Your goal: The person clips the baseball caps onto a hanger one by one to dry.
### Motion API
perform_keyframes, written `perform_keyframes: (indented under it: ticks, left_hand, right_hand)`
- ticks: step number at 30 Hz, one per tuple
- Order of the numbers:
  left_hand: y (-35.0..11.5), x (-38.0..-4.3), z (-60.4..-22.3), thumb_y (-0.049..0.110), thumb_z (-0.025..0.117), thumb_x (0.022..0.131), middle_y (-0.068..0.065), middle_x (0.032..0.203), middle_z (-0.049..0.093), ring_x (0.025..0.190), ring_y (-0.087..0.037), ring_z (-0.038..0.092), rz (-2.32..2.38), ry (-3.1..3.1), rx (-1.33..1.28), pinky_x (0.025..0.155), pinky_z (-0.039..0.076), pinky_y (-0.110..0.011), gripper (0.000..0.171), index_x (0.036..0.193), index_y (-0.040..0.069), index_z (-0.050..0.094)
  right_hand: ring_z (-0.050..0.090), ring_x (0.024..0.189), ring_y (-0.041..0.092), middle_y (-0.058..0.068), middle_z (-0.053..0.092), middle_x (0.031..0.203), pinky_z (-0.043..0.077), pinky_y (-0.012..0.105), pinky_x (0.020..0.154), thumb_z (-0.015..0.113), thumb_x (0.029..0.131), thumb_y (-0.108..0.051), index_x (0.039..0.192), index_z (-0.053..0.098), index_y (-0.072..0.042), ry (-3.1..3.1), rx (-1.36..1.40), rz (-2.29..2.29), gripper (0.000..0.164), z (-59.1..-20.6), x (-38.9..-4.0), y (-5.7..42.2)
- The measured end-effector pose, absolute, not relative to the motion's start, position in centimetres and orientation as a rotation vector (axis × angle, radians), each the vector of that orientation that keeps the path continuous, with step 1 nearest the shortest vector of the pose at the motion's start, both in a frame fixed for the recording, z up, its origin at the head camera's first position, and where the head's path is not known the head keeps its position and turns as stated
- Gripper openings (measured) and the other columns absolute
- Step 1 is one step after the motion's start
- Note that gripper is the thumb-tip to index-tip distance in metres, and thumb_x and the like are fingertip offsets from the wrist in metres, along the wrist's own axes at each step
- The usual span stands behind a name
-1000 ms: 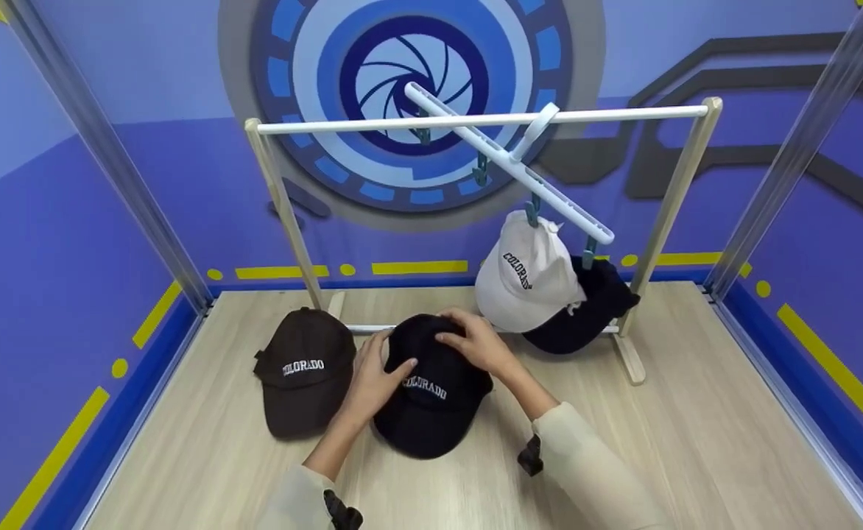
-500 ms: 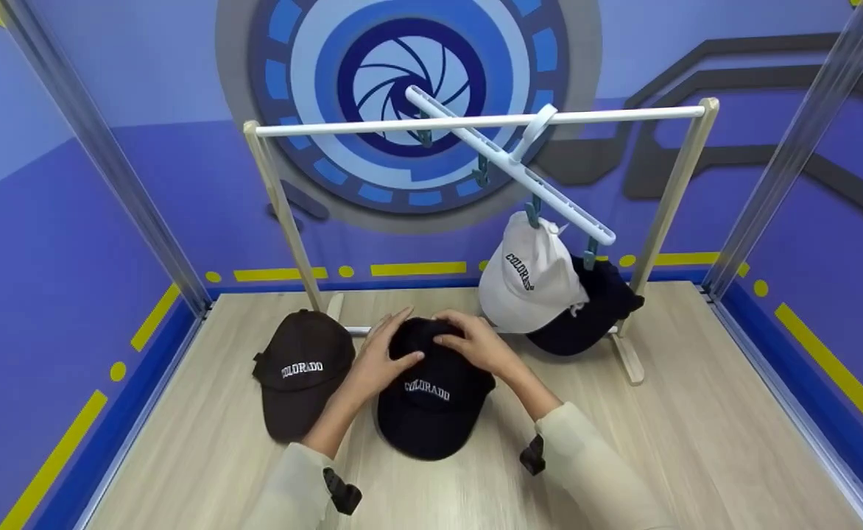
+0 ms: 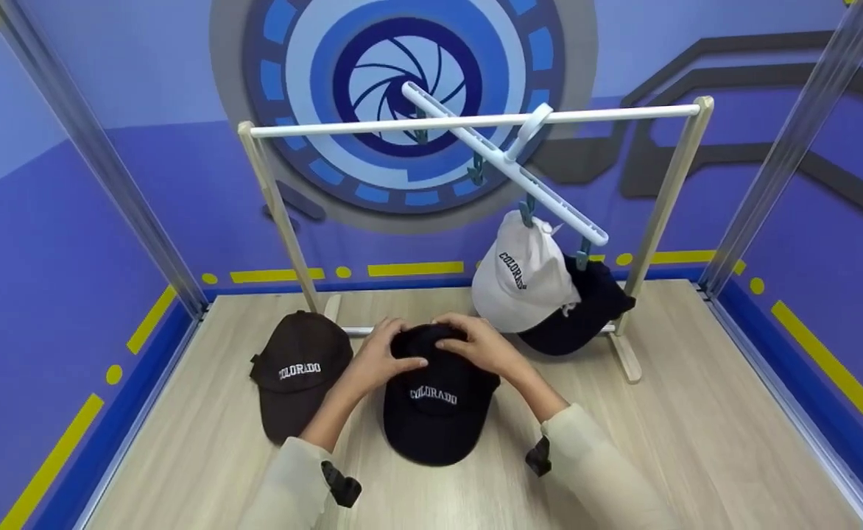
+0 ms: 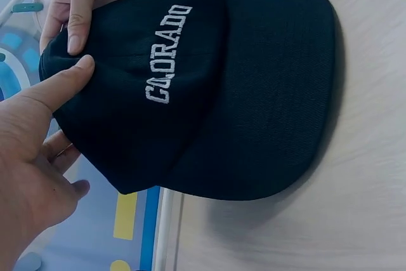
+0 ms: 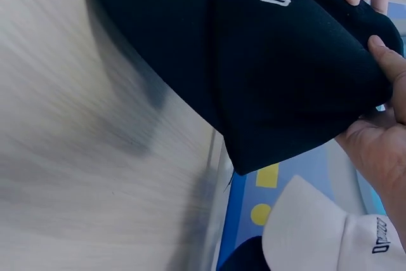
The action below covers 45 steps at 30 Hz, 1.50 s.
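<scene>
Between my two hands is a black baseball cap (image 3: 437, 434) with white COLORADO lettering, its brim pointing toward me. My left hand (image 3: 377, 359) grips the left side of its crown, thumb on the front and fingers behind. On the crown's right side my right hand (image 3: 481, 346) holds it the same way, thumb in front. The left wrist view shows both thumbs near the top of the crown (image 4: 146, 87), close together. In the right wrist view the cap's lower edge (image 5: 254, 166) casts a shadow on the table. The fingertips behind the crown are mostly hidden.
A dark brown cap (image 3: 300, 386) lies at the left. Behind stands a drying rack (image 3: 328, 129) with a white hanger (image 3: 542, 193) hooked over its bar. Green clips on it hold a white cap (image 3: 516, 287) and another black cap (image 3: 579, 316); two further clips hang left.
The black cap has shifted slightly right and toward me, with both hands on it. My left hand has moved a little right along the crown.
</scene>
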<state>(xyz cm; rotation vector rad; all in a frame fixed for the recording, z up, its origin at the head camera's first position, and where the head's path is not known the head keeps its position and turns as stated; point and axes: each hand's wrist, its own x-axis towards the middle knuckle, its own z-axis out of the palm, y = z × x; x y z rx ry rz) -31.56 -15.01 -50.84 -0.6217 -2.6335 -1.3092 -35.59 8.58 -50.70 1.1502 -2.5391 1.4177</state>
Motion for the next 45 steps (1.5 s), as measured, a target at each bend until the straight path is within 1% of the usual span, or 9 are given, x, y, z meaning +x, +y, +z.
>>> perform_keyframes:
  ticks: [5,8,13,19,26,31,35,39,45]
  left_hand:
    - [-14.9,-31.3,-51.0,0.032,0.082,0.087,-0.002,0.101,0.065,0.091,-0.02,0.059,-1.377,-2.621,-0.549,0.083,0.048,-0.04,0.033,0.105,0.012,0.062]
    - [-14.9,-31.2,-51.0,0.028,0.08,0.088,0.001,0.095,0.065,0.086,-0.018,0.057,-1.431,-2.579,-0.542,0.08,0.046,-0.037,0.027,0.101,0.012,0.063]
    - [-14.7,-31.0,-50.5,0.022,0.08,0.088,0.001,0.093,0.068,0.086,-0.016,0.058,-1.482,-2.529,-0.538,0.081,0.046,-0.035,0.021,0.097,0.011,0.064]
    - [-14.5,-30.7,-50.1,0.021,0.081,0.087,0.003,0.089,0.067,0.082,-0.015,0.057,-1.493,-2.502,-0.513,0.076,0.046,-0.03,0.019,0.094,0.012,0.065]
    - [-14.7,-30.4,-50.2,0.018,0.081,0.086,0.002,0.088,0.066,0.083,-0.016,0.057,-1.515,-2.467,-0.506,0.077,0.044,-0.031,0.02,0.092,0.011,0.064]
    - [-14.8,-30.1,-50.2,0.019,0.082,0.086,0.002,0.09,0.068,0.084,-0.016,0.059,-1.517,-2.465,-0.499,0.079,0.045,-0.031,0.02,0.094,0.012,0.065]
    - [-14.8,-29.9,-50.0,0.024,0.082,0.087,0.001,0.093,0.07,0.085,-0.016,0.06,-1.507,-2.457,-0.522,0.079,0.047,-0.031,0.021,0.096,0.012,0.067]
    - [-14.6,-29.7,-49.6,0.028,0.08,0.089,0.002,0.094,0.07,0.086,-0.016,0.06,-1.496,-2.457,-0.515,0.08,0.048,-0.031,0.022,0.097,0.013,0.068]
    - [-14.4,-29.6,-48.7,0.029,0.078,0.091,0.001,0.094,0.069,0.087,-0.015,0.061,-1.568,-2.451,-0.486,0.079,0.049,-0.03,0.02,0.099,0.014,0.07]
  right_hand:
    - [0.067,0.107,0.019,0.002,0.071,0.12,0.053,0.038,0.092,0.073,0.095,-0.021,0.124,0.068,-0.012,-2.543,1.094,1.42,0.031,-50.5,-35.3,8.4]
    - [0.067,0.107,0.018,0.002,0.072,0.119,0.053,0.04,0.092,0.075,0.093,-0.022,0.124,0.069,-0.013,-2.538,1.05,1.431,0.032,-50.5,-35.3,8.4]
    - [0.066,0.108,0.021,0.004,0.072,0.117,0.053,0.043,0.094,0.08,0.09,-0.024,0.121,0.07,-0.011,-2.544,1.013,1.385,0.035,-50.3,-35.2,8.8]
    - [0.064,0.107,0.022,0.004,0.07,0.112,0.05,0.043,0.096,0.082,0.087,-0.026,0.115,0.072,-0.012,-2.504,0.978,1.33,0.033,-49.6,-34.8,8.9]
    - [0.065,0.104,0.02,0.005,0.07,0.113,0.052,0.042,0.093,0.077,0.092,-0.033,0.119,0.07,-0.009,-2.571,1.002,1.333,0.036,-49.5,-34.2,9.3]
    - [0.065,0.094,0.016,0.003,0.073,0.107,0.053,0.035,0.084,0.074,0.094,-0.033,0.115,0.072,-0.01,-2.587,1.019,1.384,0.031,-49.4,-34.0,9.5]
    - [0.065,0.093,0.013,0.001,0.074,0.104,0.053,0.03,0.082,0.076,0.093,-0.029,0.108,0.074,-0.011,-2.535,1.003,1.43,0.024,-49.1,-33.9,9.4]
    - [0.066,0.09,0.012,-0.003,0.074,0.099,0.053,0.029,0.08,0.078,0.091,-0.027,0.102,0.075,-0.013,-2.485,0.977,1.438,0.018,-48.8,-33.9,9.3]
    - [0.067,0.088,0.009,-0.01,0.074,0.094,0.053,0.028,0.079,0.079,0.089,-0.031,0.098,0.076,-0.019,-2.46,0.925,1.464,0.015,-48.2,-33.8,9.5]
